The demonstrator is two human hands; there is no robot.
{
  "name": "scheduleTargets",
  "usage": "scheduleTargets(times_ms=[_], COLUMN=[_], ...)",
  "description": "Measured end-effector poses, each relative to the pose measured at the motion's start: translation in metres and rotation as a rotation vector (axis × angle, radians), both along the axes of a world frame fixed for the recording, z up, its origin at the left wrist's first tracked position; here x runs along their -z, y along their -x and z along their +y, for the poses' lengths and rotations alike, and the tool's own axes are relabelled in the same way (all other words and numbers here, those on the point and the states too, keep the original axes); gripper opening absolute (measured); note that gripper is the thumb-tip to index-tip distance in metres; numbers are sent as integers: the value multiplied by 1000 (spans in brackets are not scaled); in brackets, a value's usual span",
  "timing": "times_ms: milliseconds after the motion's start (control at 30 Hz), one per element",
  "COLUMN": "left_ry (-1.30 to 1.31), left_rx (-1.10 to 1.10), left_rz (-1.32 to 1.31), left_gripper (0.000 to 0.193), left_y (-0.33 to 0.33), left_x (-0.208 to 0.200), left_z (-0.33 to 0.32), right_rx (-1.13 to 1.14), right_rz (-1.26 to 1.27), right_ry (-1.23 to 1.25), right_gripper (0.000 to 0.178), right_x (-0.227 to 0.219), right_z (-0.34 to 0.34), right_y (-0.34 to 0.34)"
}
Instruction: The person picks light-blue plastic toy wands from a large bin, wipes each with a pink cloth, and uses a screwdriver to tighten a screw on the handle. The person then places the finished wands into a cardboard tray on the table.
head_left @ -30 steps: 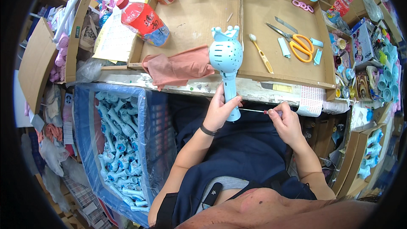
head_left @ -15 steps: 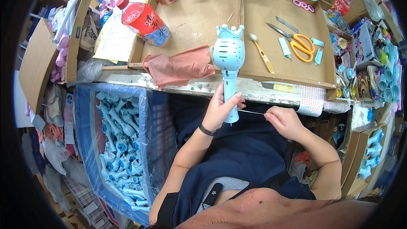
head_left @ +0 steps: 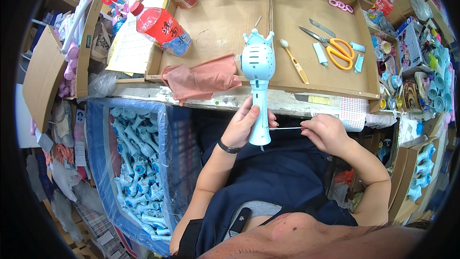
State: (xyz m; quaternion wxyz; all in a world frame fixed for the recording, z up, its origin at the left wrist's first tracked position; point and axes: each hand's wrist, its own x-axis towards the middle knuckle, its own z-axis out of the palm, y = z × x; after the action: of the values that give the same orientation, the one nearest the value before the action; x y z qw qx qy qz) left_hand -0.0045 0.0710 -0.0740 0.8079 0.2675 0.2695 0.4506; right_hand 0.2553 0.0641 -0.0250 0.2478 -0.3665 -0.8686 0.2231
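A light-blue plastic toy wand [head_left: 259, 62] with a crown on its round, slotted head stands upright in front of me, over the near edge of the bench. My left hand [head_left: 247, 121] is closed around its handle, thumb in front. My right hand [head_left: 326, 133] grips a screwdriver [head_left: 287, 128] with a thin metal shaft and a reddish handle mostly hidden in my fingers. The shaft runs left to the side of the wand's handle; its tip is behind or against the handle, I cannot tell which.
Cardboard trays [head_left: 225, 24] on the bench hold orange-handled scissors [head_left: 335, 50], a toothbrush [head_left: 294, 62] and light-blue pieces. A pink cloth [head_left: 201, 77] hangs over the front edge near a red-labelled bottle [head_left: 163, 29]. At lower left stands a blue plastic-lined bin [head_left: 100, 163] full of light-blue parts.
The wand has come slightly down toward me, its lower end swinging a little left. My right hand has shifted slightly right, and more of the screwdriver shows.
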Motion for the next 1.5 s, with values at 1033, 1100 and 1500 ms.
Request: scheduleTargets(times_ms=[1033,1100,1500], left_ry=[77,64,36], left_rx=[-171,-169,-137], left_rz=[249,272,306], left_gripper=[19,19,16], left_y=[-16,-15,-12], left_x=[-9,-8,-11], left_z=[3,4,5], right_rx=[-50,40,71], right_rz=[38,165,59], right_ry=[-155,156,821], right_gripper=[23,19,24], right_x=[8,13,-23], right_z=[-2,-5,3], right_y=[7,9,12])
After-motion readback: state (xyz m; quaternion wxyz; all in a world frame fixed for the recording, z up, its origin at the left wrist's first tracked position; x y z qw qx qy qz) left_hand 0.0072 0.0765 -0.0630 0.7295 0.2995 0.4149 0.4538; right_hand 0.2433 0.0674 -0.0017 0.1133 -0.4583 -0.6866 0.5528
